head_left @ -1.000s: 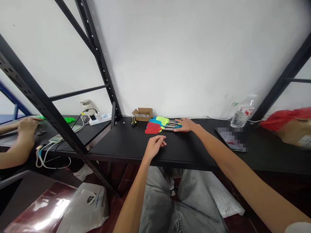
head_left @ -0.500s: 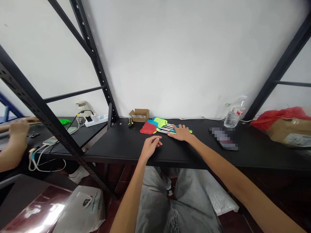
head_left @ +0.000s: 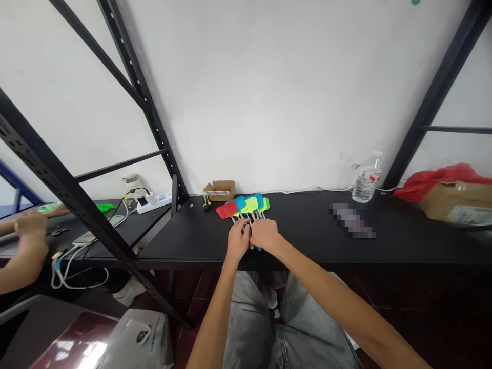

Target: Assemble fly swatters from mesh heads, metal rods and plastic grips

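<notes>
Fly swatters (head_left: 250, 205): fanned out on the black tabletop (head_left: 180, 236), red, blue and yellow-green heads toward the wall (head_left: 269, 102), handles toward the person!
Right hand (head_left: 264, 234): in a fist over the handles, fingers curled narrow, holding them.
Left hand (head_left: 239, 239): right beside it, fingers bent at the handles; whether they grip, no telling from here.
Cardboard box (head_left: 220, 191): near the red head, against the wall.
Bottle (head_left: 367, 179): upright, well off to the right.
</notes>
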`<state>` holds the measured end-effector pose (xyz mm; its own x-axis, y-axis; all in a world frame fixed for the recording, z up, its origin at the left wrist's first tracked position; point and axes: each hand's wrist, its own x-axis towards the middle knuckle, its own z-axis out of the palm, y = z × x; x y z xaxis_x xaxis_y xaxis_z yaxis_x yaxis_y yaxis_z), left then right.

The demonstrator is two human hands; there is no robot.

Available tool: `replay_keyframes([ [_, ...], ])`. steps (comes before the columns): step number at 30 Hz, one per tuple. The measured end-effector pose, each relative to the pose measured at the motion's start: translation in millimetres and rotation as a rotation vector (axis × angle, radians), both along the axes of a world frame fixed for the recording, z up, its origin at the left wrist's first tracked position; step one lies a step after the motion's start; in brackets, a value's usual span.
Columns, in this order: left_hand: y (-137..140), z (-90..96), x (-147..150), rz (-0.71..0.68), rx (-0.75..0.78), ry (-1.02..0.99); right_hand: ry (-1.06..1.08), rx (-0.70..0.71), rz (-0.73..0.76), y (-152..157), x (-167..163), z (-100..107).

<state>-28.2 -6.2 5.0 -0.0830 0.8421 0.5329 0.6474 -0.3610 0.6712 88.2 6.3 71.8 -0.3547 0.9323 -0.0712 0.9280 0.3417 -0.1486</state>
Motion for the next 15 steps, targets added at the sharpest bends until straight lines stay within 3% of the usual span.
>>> replay_keyframes([
  [4, -6, 5.7, 0, 0.139, -0.08, 0.035, 0.029, 0.001, 0.094, -3, -2, 3],
  [9, -14, 8.9, 12, 0.262, -0.094, 0.309, 0.255, -0.028, 0.125, 17, 29, -9],
  [12, -21, 6.6, 22, 0.29, -0.118, 0.476, 0.378, -0.044, 0.054, 29, 45, -20],
  [15, -25, 3.3, 27, 0.254, -0.163, 0.584, 0.342, -0.031, -0.058, 38, 45, -25],
])
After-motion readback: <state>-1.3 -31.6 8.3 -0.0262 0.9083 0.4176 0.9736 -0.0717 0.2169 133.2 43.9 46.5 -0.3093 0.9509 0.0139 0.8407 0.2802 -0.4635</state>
